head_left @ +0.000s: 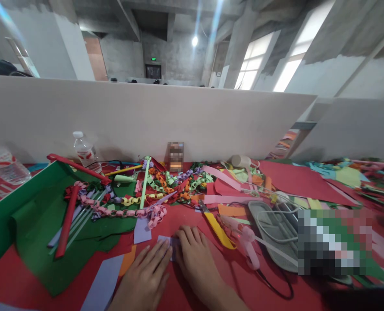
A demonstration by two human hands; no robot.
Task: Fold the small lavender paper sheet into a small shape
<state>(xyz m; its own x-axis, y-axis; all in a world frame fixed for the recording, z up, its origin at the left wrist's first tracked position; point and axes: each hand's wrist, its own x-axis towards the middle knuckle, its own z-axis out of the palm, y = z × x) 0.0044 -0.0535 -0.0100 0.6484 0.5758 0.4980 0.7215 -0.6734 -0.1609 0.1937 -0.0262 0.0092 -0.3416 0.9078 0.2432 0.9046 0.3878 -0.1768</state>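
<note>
On the red tabletop (159, 293), both hands meet over a small piece of purple paper (164, 238). My left hand (145, 272) lies on it with fingers stretched out flat and side by side. Beside it my right hand (196, 257) has bent fingers at the paper's right part; its thumb is hidden. Another purple paper piece (143, 231) lies just beyond my left fingers. A longer purple sheet (102, 280) and an orange piece (127, 261) are left of that hand. A yellow-handled cutter (218, 229) and a pink glue gun (248, 244) lie right of my right hand.
Paper chains (124, 211) spread across green paper (78, 259) at the left, with a red paper tube (68, 222). A grey tray (269, 233) with a cable stands at right. A water bottle (85, 151) stands before the white partition (140, 116).
</note>
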